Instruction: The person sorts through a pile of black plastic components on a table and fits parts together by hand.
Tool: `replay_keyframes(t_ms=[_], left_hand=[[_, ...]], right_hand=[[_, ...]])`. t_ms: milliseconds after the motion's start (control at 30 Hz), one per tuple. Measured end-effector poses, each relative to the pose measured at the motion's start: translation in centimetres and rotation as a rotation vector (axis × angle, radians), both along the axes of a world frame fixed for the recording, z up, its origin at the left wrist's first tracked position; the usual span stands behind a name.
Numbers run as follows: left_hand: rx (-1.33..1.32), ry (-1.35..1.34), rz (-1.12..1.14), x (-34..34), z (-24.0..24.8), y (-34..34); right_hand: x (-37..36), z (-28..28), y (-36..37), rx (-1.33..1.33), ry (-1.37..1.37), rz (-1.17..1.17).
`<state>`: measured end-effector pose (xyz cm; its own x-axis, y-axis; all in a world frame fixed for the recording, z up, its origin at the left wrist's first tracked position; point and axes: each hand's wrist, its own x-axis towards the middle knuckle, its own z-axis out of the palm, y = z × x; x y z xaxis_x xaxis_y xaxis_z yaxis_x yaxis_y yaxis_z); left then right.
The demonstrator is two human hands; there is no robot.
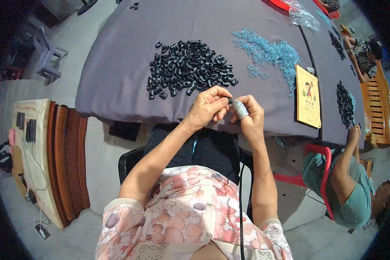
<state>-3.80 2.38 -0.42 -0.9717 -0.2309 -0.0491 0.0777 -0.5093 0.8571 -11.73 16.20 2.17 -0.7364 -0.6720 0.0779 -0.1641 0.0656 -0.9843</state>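
Both hands meet at the near edge of the cloth-covered table (130,73). My left hand (206,108) pinches a small black plastic piece (229,101) between thumb and fingers. My right hand (252,117) is closed against that piece from the other side, its thumb wrapped in a silvery-grey covering (240,109). Whatever tiny thing its fingertips hold is hidden. Just beyond my hands lies a heap of black plastic pieces (188,67), short and tube-like with holes. Farther right spreads a heap of tiny bluish, shiny metal bits (268,50), perhaps springs.
A yellow booklet (307,102) lies right of my hands. Clear plastic bag (303,16) and red tray (278,4) sit at the far edge. Two people work at the right, one on a red chair (323,151), near more black pieces (345,104). A wooden cabinet (67,164) stands left.
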Motion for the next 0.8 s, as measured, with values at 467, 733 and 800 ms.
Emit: replay_keyframes(t_ms=[467, 733, 800], left_hand=[[-0.004, 0.022, -0.034, -0.14, 0.02, -0.22], [0.012, 0.036, -0.029, 0.05, -0.29, -0.21], [-0.015, 0.032, -0.032, -0.05, -0.36, -0.35]], right_hand=[[-0.21, -0.26, -0.13, -0.113, -0.422, 0.012], [-0.23, -0.73, -0.1, -0.027, -0.176, 0.015], [-0.11, -0.28, -0.17, -0.024, -0.179, 0.028]])
